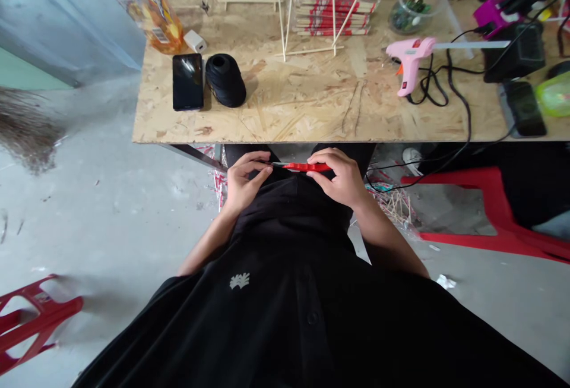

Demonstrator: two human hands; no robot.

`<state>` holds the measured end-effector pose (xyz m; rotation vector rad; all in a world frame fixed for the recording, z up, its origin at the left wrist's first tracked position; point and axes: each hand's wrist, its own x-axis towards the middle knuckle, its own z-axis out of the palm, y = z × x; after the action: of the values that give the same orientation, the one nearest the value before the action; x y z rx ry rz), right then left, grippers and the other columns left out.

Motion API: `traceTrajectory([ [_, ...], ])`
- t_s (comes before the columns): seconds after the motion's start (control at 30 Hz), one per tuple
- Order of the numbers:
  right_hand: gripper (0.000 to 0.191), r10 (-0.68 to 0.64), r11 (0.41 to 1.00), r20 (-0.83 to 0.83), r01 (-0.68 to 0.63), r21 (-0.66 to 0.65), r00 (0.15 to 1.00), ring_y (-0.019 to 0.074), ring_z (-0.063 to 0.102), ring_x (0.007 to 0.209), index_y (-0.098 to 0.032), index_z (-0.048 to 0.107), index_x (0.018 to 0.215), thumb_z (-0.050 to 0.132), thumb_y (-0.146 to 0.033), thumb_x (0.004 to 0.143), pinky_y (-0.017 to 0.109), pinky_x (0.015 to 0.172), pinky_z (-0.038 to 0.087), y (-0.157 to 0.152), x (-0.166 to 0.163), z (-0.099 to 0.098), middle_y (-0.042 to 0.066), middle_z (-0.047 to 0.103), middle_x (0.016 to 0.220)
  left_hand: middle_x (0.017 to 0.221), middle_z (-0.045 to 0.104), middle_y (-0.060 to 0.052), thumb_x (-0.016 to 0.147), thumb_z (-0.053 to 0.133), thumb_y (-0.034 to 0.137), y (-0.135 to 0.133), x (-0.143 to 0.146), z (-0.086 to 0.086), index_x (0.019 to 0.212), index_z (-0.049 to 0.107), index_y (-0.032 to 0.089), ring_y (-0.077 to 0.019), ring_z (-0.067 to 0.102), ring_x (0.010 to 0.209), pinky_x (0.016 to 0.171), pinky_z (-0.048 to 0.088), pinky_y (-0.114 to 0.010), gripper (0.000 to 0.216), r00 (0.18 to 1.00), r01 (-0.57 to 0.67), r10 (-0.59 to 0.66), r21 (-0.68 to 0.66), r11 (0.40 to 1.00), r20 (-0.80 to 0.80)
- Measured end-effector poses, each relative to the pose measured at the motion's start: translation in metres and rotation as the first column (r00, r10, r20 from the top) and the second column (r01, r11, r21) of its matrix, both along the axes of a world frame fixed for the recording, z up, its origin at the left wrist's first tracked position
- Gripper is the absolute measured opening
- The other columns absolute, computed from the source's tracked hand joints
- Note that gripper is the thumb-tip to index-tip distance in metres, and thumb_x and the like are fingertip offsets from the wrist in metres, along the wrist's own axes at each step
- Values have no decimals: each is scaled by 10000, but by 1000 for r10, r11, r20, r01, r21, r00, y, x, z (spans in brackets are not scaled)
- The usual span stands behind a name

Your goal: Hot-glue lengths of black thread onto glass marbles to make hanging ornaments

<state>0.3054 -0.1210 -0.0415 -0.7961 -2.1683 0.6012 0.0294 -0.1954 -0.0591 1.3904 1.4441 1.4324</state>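
Both my hands are held in my lap, just below the front edge of the chipboard table [312, 120]. My right hand [341, 177] is closed around a red utility knife [307, 167] that lies level between the hands. My left hand [244, 180] pinches the thin grey blade end at the knife's left tip, fingers curled. I wear a black shirt.
On the table stand a black phone [187, 81], a black thread spool [225, 79], a pink glue gun [412, 58] with black cables, a bundle of red-wrapped sticks [333, 12] and a thin stick frame [307, 19]. Red plastic stools [485, 198] sit on the concrete floor.
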Motion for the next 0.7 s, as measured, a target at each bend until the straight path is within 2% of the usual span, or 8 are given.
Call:
traceTrajectory([
  [0.1,174,-7,1000,-5,7,-10,1000,301,792,1077,-284,725,1159,780,-220,1007,495,964,648,1,0,0,69,823,1146,1090,850,-84,937,898,412,0,1,3,901,910,258,-214,797,1025,942,635,-377,158,999,-28,29,-43,999,29],
  [0.23,179,-7,1000,-8,7,14,1000,293,787,1077,-274,721,1168,777,-211,1011,487,969,645,1,0,0,73,820,1148,972,837,-70,925,906,441,0,1,4,893,902,248,-181,752,885,787,576,-324,196,998,-44,46,-63,997,41],
  [0.47,171,-24,1000,-25,24,2,999,295,788,1070,-285,735,1154,780,-218,1003,491,963,645,-1,-2,-3,67,824,1138,900,803,-51,907,909,432,1,3,10,832,865,225,-161,699,818,738,519,-307,225,993,-39,53,-128,991,107],
  [0.7,188,-21,998,-42,23,54,999,296,793,1082,-285,733,1178,782,-212,1012,495,964,649,-1,-4,-3,71,829,1154,864,776,-46,905,906,404,2,3,9,793,862,223,-162,696,833,781,512,-312,217,977,-9,52,-207,978,207],
])
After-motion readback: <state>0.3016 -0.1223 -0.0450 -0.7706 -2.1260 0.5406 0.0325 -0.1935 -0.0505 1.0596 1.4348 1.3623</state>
